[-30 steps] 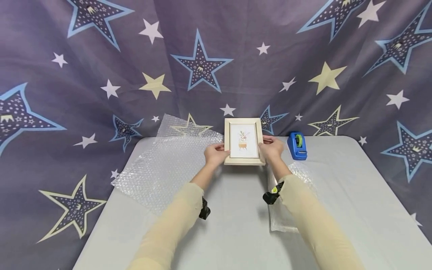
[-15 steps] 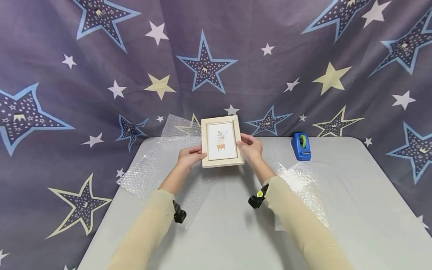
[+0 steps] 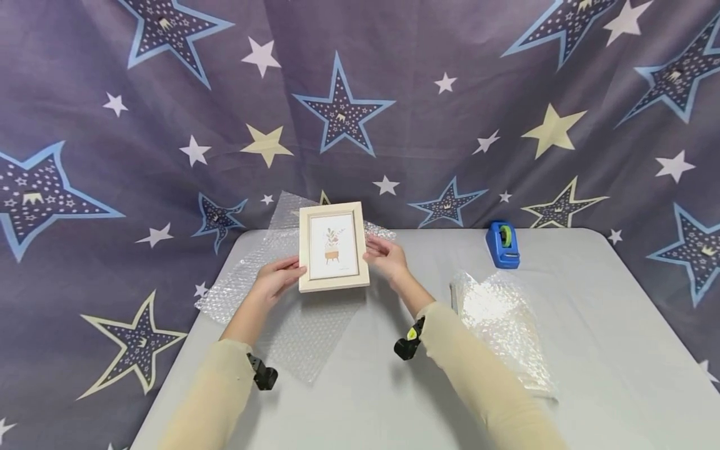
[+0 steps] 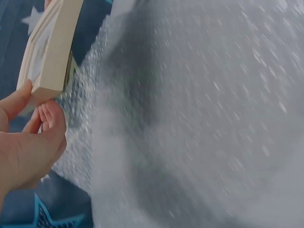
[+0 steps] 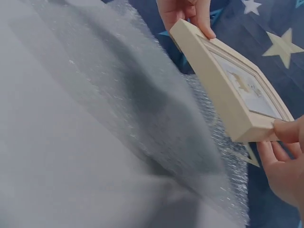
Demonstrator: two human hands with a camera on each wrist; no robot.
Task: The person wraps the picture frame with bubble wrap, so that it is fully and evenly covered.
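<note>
A cream picture frame (image 3: pixel 333 247) with a potted-plant print is held up above a sheet of bubble wrap (image 3: pixel 315 340), its picture side toward the head camera. My left hand (image 3: pixel 275 279) pinches its left edge, thumb in front and fingers behind, as the left wrist view also shows. On the opposite edge my right hand (image 3: pixel 387 256) grips the frame in the same way, its thumb on the front in the right wrist view. Shadow from the frame and hands falls on the bubble wrap (image 4: pixel 204 104) below. The frame's back is hidden.
A blue tape dispenser (image 3: pixel 502 245) with green tape stands at the back right of the grey-white table (image 3: pixel 596 325). Nearer, a bubble-wrapped flat item (image 3: pixel 500 325) lies by the right forearm. A star-patterned curtain (image 3: pixel 416 137) hangs behind the table.
Both hands have carried the picture frame leftward and slightly down, from the table's back middle to over the bubble wrap. The wrapped item on the right shows more fully.
</note>
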